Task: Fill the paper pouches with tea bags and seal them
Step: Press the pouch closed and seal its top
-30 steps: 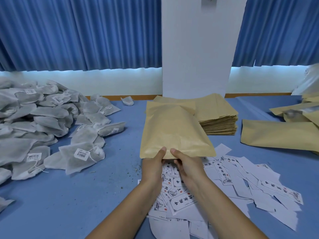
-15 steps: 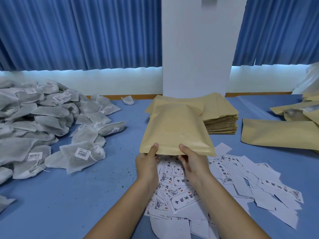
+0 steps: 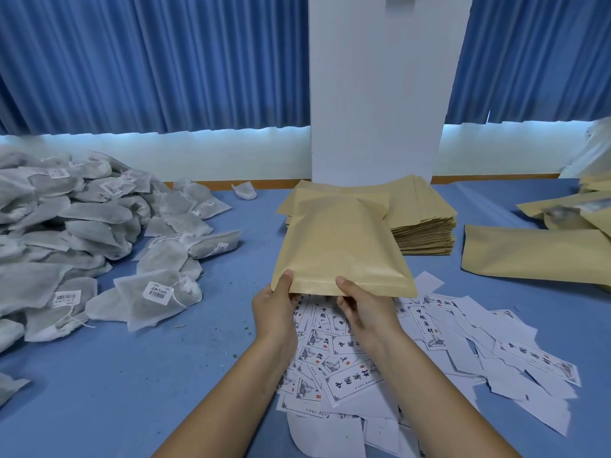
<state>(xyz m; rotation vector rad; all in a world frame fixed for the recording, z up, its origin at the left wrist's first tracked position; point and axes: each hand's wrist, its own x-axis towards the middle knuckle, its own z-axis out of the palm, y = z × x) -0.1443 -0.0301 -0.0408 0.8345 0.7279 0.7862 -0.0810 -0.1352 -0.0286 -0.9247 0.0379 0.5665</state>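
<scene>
A bulging brown paper pouch (image 3: 337,246) is held up over the blue table in front of me. My left hand (image 3: 276,307) pinches its near edge at the left, thumb on top. My right hand (image 3: 362,305) pinches the same edge nearer the middle, thumb on top. Behind it lies a stack of flat empty pouches (image 3: 420,223). A large heap of grey tea bags (image 3: 66,233) with white barcode tags covers the left of the table.
Printed white paper labels (image 3: 429,345) lie scattered under and right of my hands. Several brown pouches (image 3: 535,256) lie at the right. A white pillar (image 3: 377,94) and blue curtains stand behind the table. One stray tea bag (image 3: 244,190) sits by the far edge.
Both hands slid apart along the pouch's near edge and lifted it a little away from me. The pouch now sits further over the stack.
</scene>
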